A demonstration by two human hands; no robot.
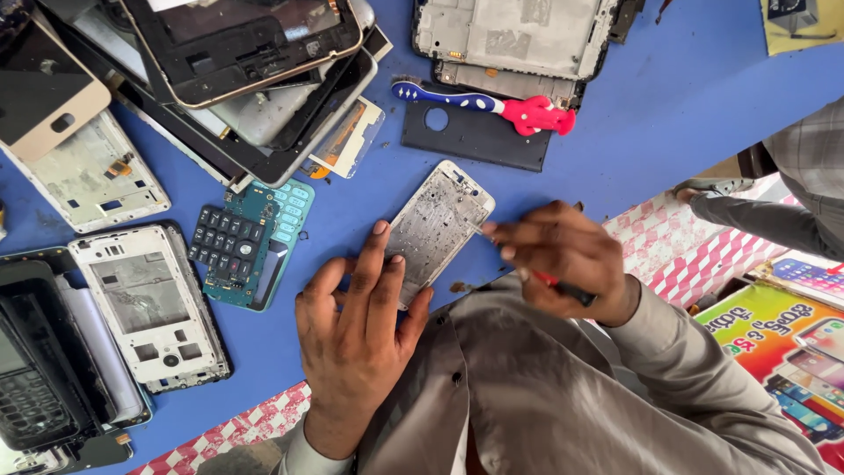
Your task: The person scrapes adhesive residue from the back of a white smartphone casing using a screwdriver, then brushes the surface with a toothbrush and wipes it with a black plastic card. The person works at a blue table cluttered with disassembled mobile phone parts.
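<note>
A silver phone middle frame lies tilted on the blue table. My left hand presses flat on its lower left corner, fingers spread over the edge. My right hand grips a thin tool with a red and black handle. The tool's metal tip touches the frame's right edge near its top.
Phone parts crowd the table: stacked screens and frames at top left, a keypad board, a white housing, a black phone, a blue and red toothbrush on a black back cover. Another person's sleeve is at right.
</note>
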